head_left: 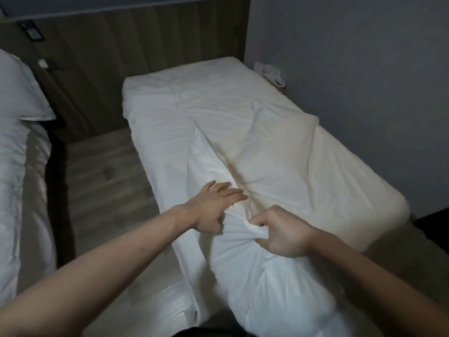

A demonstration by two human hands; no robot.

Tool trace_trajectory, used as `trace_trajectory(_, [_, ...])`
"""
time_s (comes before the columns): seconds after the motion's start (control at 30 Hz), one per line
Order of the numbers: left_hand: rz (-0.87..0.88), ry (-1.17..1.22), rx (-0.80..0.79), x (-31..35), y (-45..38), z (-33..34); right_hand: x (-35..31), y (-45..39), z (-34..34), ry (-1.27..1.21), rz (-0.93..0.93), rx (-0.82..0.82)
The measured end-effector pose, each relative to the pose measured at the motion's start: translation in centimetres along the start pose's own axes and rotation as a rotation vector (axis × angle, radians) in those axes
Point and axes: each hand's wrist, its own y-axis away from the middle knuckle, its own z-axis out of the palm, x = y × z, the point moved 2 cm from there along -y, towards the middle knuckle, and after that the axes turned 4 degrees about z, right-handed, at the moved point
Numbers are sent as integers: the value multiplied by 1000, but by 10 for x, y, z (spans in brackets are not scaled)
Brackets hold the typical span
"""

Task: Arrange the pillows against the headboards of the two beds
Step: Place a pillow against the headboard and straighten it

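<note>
A white pillow [262,268] lies lengthwise on the near part of the right bed [194,98]. My right hand [284,232] pinches a bunched fold of the pillow's cover. My left hand [213,205] rests on the same pillow just left of that fold, fingers spread and pointing right. A second white pillow [19,91] leans against the wooden headboard [121,40] on the left bed [9,190]. The head end of the right bed shows only rumpled white bedding.
A strip of wooden floor [104,181] runs between the two beds. A grey wall [352,69] borders the right bed. A crumpled white cloth [269,71] sits in the far corner by that wall. A dark switch panel [32,32] is on the headboard.
</note>
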Motion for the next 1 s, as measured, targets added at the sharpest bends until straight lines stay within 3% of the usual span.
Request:
trace_trajectory(0.2, [-40, -117, 78, 10, -12, 7, 16, 22, 11, 25, -21, -40])
trace_trajectory(0.37, [-60, -127, 169, 13, 12, 26, 48, 29, 8, 33, 87, -1])
trace_trajectory(0.6, [-291, 72, 359, 10, 45, 20, 65, 15, -15, 130, 169, 229])
trace_trajectory(0.73, [-342, 201, 431, -13, 60, -21, 54, -6, -39, 93, 177, 367])
trace_trajectory(1.0, [-321, 413, 425, -122, 141, -47, -35, -100, -27, 5, 216, 433])
